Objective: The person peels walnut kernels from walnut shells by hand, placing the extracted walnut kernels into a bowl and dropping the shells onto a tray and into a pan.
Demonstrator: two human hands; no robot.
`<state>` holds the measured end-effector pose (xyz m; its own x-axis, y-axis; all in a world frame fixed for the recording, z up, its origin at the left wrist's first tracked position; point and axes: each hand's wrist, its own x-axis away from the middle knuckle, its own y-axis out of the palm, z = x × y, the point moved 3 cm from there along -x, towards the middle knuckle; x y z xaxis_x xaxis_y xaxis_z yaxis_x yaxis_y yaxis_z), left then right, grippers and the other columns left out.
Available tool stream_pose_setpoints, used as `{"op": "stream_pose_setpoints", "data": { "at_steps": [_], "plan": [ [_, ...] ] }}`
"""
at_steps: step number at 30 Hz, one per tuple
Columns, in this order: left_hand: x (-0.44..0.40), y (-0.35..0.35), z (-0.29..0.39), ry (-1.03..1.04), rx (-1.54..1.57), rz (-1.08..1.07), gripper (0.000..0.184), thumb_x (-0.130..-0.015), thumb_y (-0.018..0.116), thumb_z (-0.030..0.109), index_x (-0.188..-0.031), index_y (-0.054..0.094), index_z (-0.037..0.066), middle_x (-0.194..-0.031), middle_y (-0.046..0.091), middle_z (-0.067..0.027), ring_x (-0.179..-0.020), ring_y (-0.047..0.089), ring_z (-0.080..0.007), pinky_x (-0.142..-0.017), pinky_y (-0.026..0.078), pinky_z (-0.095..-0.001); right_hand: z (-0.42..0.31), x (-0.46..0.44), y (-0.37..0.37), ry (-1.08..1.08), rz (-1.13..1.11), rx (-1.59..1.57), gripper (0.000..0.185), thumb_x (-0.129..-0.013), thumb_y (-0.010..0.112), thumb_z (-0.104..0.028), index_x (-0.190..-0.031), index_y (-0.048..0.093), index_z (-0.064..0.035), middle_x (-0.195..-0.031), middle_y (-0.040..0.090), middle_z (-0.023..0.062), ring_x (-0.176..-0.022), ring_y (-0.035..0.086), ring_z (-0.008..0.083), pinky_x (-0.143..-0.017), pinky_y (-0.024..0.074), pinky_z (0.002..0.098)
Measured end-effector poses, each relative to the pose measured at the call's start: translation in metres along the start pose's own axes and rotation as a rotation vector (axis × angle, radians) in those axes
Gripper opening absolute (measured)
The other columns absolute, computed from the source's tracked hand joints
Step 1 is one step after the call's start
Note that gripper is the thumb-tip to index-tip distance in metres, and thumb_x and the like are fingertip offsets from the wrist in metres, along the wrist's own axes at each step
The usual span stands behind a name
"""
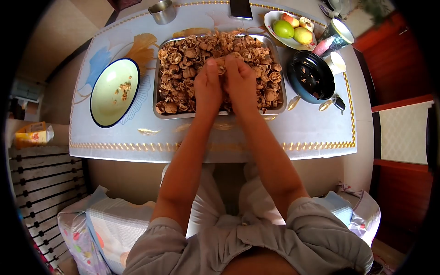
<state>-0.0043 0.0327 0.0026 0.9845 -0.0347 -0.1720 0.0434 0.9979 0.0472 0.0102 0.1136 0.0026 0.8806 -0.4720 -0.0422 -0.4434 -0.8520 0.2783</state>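
A metal tray [282,94] in front of me is heaped with walnuts and cracked walnut shells [178,73]. Over its middle, my left hand [208,87] and my right hand [240,82] are close together, fingers bent inward. Between the fingertips of both hands is a walnut piece [222,68]; the fingers partly cover it, so I cannot tell how whole it is. To the left stands a pale enamel bowl [106,103] with a dark rim, and a few walnut kernel bits [123,88] lie in it.
Right of the tray sits a black ashtray-like bowl [298,78], with keys [338,102] beside it. Behind are a fruit plate [271,34], a paper cup [336,63] and a larger cup [341,32]. A phone [240,9] and metal cup [162,13] stand at the far edge.
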Motion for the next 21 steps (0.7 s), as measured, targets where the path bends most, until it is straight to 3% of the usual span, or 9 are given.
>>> {"op": "stream_pose_setpoints", "data": {
  "at_steps": [3, 6, 9, 12, 15, 18, 19, 21],
  "plan": [
    [-0.001, -0.005, -0.005, -0.143, 0.034, 0.008, 0.044, -0.096, 0.038, 0.038, -0.079, 0.054, 0.001, -0.063, 0.051, -0.0017, -0.057, 0.044, -0.0098, -0.052, 0.038, -0.0269, -0.006, 0.006, -0.004, 0.155, -0.094, -0.041, 0.025, -0.091, 0.054, -0.021, -0.077, 0.061, -0.0014, -0.061, 0.054, 0.0003, -0.053, 0.048, 0.0067, -0.046, 0.0371, 0.0233],
    [-0.003, 0.002, -0.003, 0.15, -0.098, 0.117, 0.046, -0.096, 0.036, 0.04, -0.08, 0.056, 0.002, -0.065, 0.052, -0.0028, -0.053, 0.045, -0.0092, -0.047, 0.036, -0.0244, 0.007, 0.001, -0.002, -0.221, 0.032, 0.099, 0.021, -0.089, 0.057, -0.02, -0.086, 0.063, 0.0, -0.073, 0.06, 0.0057, -0.065, 0.055, 0.0132, -0.058, 0.0437, 0.0268],
    [-0.001, 0.004, 0.0, 0.212, -0.061, 0.048, 0.045, -0.097, 0.037, 0.037, -0.084, 0.057, -0.001, -0.06, 0.052, -0.0031, -0.055, 0.046, -0.0089, -0.048, 0.038, -0.0256, -0.002, -0.001, -0.009, -0.336, 0.075, 0.28, 0.017, -0.087, 0.058, -0.016, -0.089, 0.064, -0.0004, -0.085, 0.061, 0.0092, -0.077, 0.057, 0.0184, -0.069, 0.0457, 0.029],
    [-0.004, -0.009, 0.016, -0.253, 0.007, -0.205, 0.045, -0.096, 0.039, 0.037, -0.085, 0.059, -0.002, -0.055, 0.052, -0.0041, -0.052, 0.045, -0.0121, -0.048, 0.038, -0.0277, -0.026, 0.002, -0.009, -0.658, -0.052, 0.558, 0.014, -0.085, 0.059, -0.014, -0.089, 0.065, -0.0015, -0.088, 0.061, 0.0103, -0.079, 0.058, 0.0203, -0.072, 0.0455, 0.0283],
    [-0.008, -0.012, 0.015, -0.225, -0.072, -0.2, 0.046, -0.095, 0.042, 0.036, -0.082, 0.061, -0.004, -0.052, 0.05, -0.0054, -0.051, 0.044, -0.0139, -0.049, 0.039, -0.03, -0.015, 0.001, -0.007, -0.471, -0.154, 0.346, 0.02, -0.089, 0.054, -0.019, -0.092, 0.064, -0.001, -0.087, 0.061, 0.0091, -0.079, 0.058, 0.0186, -0.071, 0.0455, 0.0284],
    [-0.002, -0.006, 0.01, 0.176, -0.184, 0.096, 0.045, -0.095, 0.043, 0.035, -0.078, 0.061, -0.003, -0.053, 0.049, -0.0067, -0.049, 0.042, -0.0128, -0.046, 0.037, -0.0292, 0.001, 0.016, 0.011, -0.113, -0.061, 0.036, 0.031, -0.094, 0.046, -0.026, -0.097, 0.062, 0.0005, -0.087, 0.062, 0.0088, -0.08, 0.057, 0.0168, -0.07, 0.0454, 0.0279],
    [-0.001, -0.006, 0.01, 0.189, -0.165, 0.125, 0.044, -0.095, 0.043, 0.034, -0.078, 0.061, -0.003, -0.053, 0.049, -0.0073, -0.049, 0.042, -0.0126, -0.046, 0.037, -0.0293, -0.007, 0.024, 0.016, -0.051, -0.093, -0.006, 0.04, -0.096, 0.039, -0.031, -0.101, 0.06, 0.0022, -0.088, 0.062, 0.0083, -0.079, 0.055, 0.0143, -0.069, 0.0451, 0.0264],
    [0.002, -0.008, 0.014, 0.216, -0.129, 0.184, 0.043, -0.094, 0.044, 0.033, -0.079, 0.062, -0.003, -0.053, 0.049, -0.0085, -0.049, 0.041, -0.0123, -0.046, 0.036, -0.0296, -0.005, 0.026, 0.019, -0.03, -0.111, -0.059, 0.039, -0.096, 0.039, -0.03, -0.099, 0.06, 0.0026, -0.083, 0.061, 0.0074, -0.075, 0.055, 0.0132, -0.067, 0.0448, 0.0255]
  ]
}}
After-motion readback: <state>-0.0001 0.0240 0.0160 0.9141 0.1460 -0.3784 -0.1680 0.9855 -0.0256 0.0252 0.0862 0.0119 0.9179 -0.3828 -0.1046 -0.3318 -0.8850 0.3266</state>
